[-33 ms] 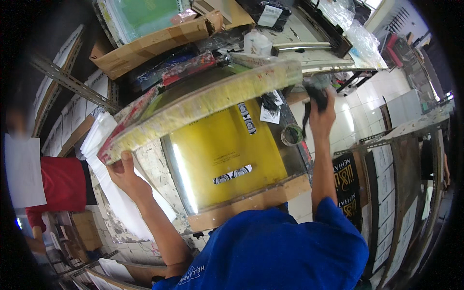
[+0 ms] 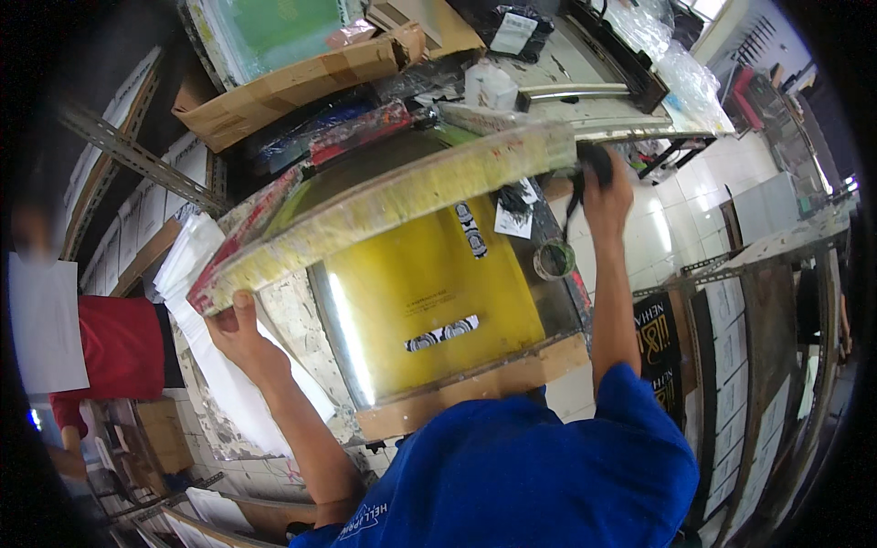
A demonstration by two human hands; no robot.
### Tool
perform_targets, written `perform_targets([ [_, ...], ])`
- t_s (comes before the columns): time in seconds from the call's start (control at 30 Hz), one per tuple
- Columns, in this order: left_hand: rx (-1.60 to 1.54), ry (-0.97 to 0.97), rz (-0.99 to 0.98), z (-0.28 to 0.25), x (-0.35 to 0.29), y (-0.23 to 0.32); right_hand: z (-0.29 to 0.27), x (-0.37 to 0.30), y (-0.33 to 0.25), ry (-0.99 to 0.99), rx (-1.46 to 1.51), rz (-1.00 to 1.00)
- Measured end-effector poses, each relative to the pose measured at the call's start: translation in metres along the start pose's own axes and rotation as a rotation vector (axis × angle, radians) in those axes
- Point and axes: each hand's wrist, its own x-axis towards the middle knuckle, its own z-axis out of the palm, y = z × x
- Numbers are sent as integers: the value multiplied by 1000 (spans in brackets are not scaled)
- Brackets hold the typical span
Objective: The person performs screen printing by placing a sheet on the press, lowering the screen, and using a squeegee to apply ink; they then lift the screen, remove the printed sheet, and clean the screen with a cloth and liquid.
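Observation:
My left hand (image 2: 248, 342) grips the near left corner of a paint-stained screen printing frame (image 2: 393, 212), which is tilted up off the table. At the frame's right end, my right hand (image 2: 607, 199) is closed round a crumpled black cloth (image 2: 596, 164) with a strip dangling from it. Under the raised frame lies a glossy yellow sheet (image 2: 484, 315) with small dark print and two black-and-white patterned strips. A small round tub (image 2: 553, 260) with dark residue sits at the sheet's right side. Beside it is a white card with a black smear (image 2: 513, 217).
Loose white paper (image 2: 215, 347) is stacked left of the sheet. Behind the frame stands an open cardboard box (image 2: 292, 99). To the right is a rack of boards (image 2: 722, 384) over a tiled floor. A person in a red shirt (image 2: 119, 347) is at far left.
My right hand and the black cloth have moved slightly left, up against the frame's right end. The left hand keeps its hold, and the frame has barely shifted.

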Motion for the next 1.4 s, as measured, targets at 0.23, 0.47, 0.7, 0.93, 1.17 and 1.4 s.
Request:
perform_targets([
  [0.23, -31, -11, 16, -2, -3, -3, 156, 159, 11, -260, -301, -219],
  [0.47, -55, 1, -37, -6, -9, -1, 195, 150, 6, -437, -476, -413],
  [0.7, -95, -20, 0, -8, -7, -7, 199, 144, 22, -536, -405, -346],
  [0.93, -90, 15, -28, -5, -7, -2, 141, 182, 117, -266, -18, 252],
  [1.17, -56, 24, -19, -1, -3, -3, 46, 129, 275, -75, 883, 979],
  [1.4, -82, 10, 9, -1, -4, 0, 56, 92, 261, 269, 836, 1061],
])
